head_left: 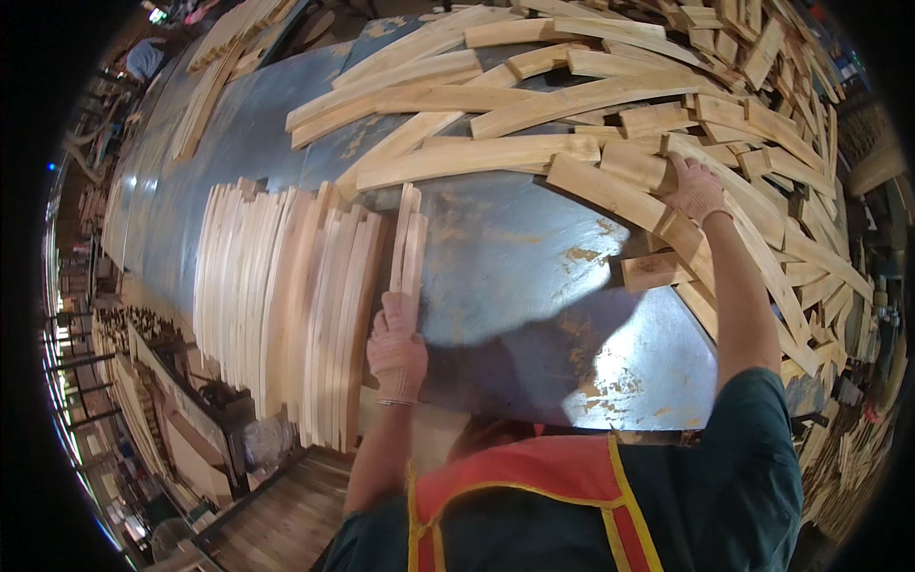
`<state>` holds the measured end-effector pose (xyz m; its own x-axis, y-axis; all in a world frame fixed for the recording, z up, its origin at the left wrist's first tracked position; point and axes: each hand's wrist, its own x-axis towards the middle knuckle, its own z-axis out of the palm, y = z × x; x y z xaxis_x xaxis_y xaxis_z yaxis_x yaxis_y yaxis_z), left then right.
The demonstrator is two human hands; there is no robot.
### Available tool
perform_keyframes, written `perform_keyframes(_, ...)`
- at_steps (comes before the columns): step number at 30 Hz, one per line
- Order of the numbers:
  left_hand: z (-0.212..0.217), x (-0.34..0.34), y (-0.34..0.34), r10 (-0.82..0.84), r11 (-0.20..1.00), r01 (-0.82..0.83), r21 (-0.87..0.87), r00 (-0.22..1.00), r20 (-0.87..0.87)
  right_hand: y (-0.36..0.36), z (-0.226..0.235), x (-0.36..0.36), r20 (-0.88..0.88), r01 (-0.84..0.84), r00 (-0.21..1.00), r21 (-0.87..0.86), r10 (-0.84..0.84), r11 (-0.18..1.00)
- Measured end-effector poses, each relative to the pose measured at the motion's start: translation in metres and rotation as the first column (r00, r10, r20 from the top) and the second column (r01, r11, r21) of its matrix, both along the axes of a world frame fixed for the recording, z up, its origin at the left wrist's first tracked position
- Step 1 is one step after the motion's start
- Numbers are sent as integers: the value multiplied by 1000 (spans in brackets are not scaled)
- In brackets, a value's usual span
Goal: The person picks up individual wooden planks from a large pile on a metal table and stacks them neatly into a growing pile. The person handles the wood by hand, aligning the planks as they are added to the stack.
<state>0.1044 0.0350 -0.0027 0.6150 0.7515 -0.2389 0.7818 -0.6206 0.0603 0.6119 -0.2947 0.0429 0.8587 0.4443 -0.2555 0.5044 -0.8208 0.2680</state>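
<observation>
The table (515,257) is a broad sheet of blue-grey metal, worn, scuffed to bare tan patches and glossy where light strikes it near the near edge; on it lie pale, raw wooden slats, flat and long, their grain fine and their ends cut square. Along the table's left side a stack of slats (276,296) stands on edge, packed face to face in a tight row that runs from the near edge toward the middle; the slats look slightly bowed, though the lens bends straight lines. Just right of that row, two more slats (408,243) stand on edge together, touching the row's last piece. The left hand (396,348), in a thin pale knit glove, rests at their near end; its fingers are pressed together and laid along the wood, the palm turned down, pushing flat rather than pinching. Across the far side and the right edge spreads a loose heap of slats (534,105), lying flat and crossed at many angles, some short and blocky, some long. The right hand (696,189), gloved alike, reaches into that heap near the right edge; its fingers are curled down over the end of a broad slat (610,191), and whether they grip it or only press on it I cannot tell.
</observation>
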Motion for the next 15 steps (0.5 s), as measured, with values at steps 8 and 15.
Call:
perform_keyframes(8,20,-57,53,-269,914,241,327,962,42,33,-30,-149,-181,-424,873,173,452,889)
perform_keyframes(15,69,-17,26,-114,531,380,-757,918,380,117,19,-330,159,-707,569,596,807,381)
